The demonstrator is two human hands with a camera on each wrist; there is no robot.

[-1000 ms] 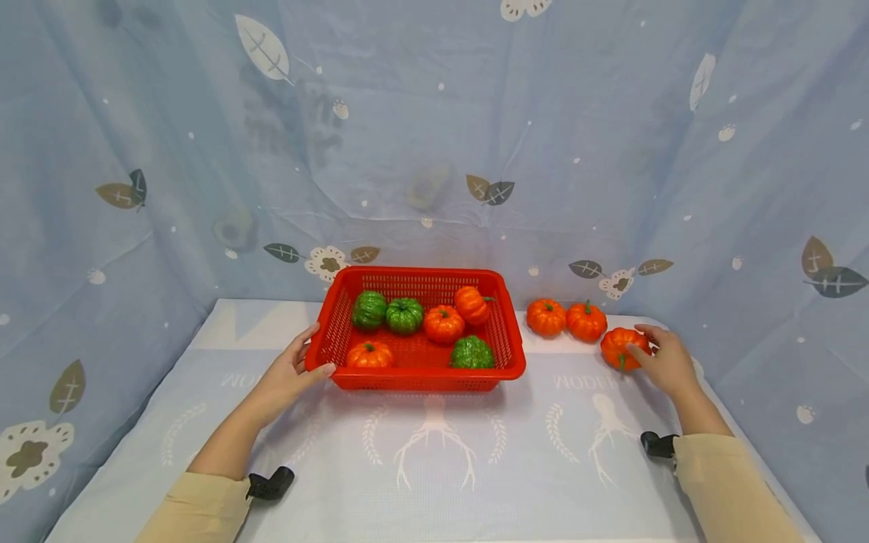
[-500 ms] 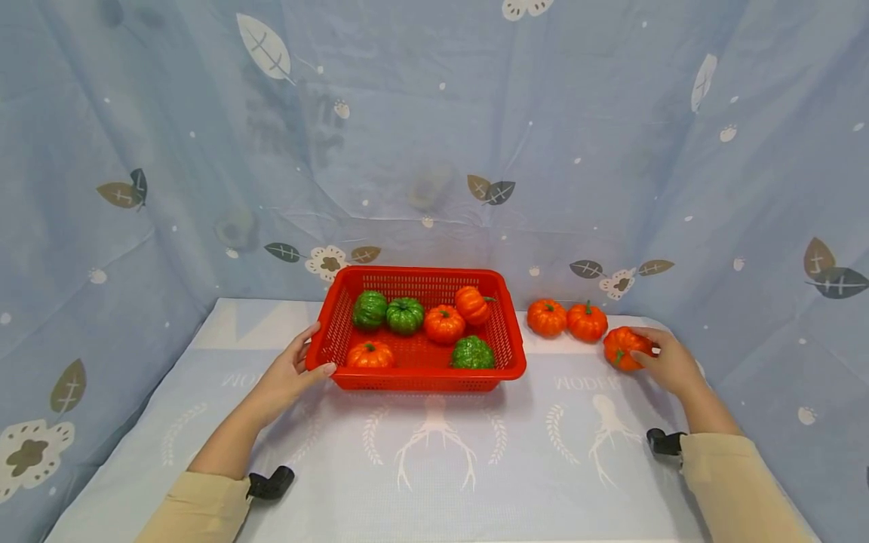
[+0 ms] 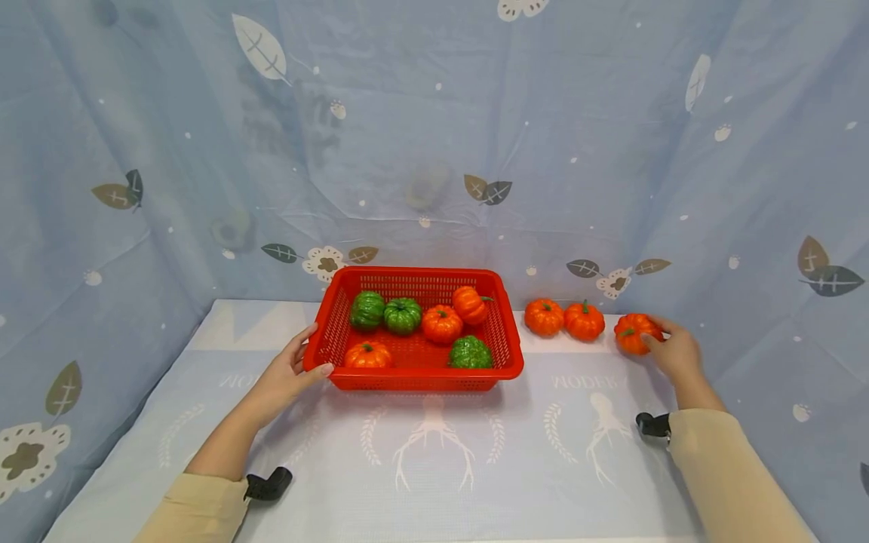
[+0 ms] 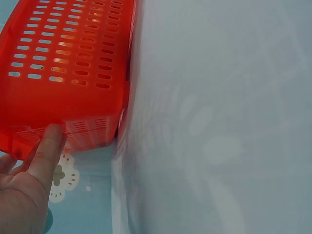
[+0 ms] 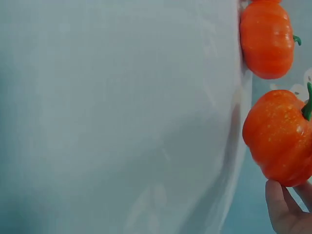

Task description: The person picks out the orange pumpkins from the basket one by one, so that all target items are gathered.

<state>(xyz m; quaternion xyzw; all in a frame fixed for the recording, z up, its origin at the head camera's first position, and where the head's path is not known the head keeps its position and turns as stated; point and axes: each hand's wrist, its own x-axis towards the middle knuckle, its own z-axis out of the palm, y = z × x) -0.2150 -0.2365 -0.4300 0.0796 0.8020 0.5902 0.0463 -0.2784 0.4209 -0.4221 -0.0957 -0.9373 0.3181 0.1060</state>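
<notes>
At the red plastic basket (image 3: 421,373), my left hand (image 3: 285,381) holds the near left corner, thumb along the front rim and fingers at the left side. In the left wrist view the thumb (image 4: 47,151) lies against the slotted basket wall (image 4: 63,97). On the right, my right hand (image 3: 677,354) grips a small orange pumpkin (image 3: 637,334) from its right side; the right wrist view shows this pumpkin (image 5: 280,139) with its green stem and fingertips (image 5: 275,192) beneath it. Inside the basket lie orange pumpkins (image 3: 441,324) and green pumpkins (image 3: 403,316).
Two more orange pumpkins, one (image 3: 544,317) beside the basket and another (image 3: 584,321) touching it, stand in a row along the table's back edge. A pale patterned cloth covers the table (image 3: 434,490). Blue curtain (image 3: 421,151) surrounds the back and sides.
My right hand has moved the orange pumpkin slightly right and back, away from the other two and more in line with them. My left hand and the basket have stayed put.
</notes>
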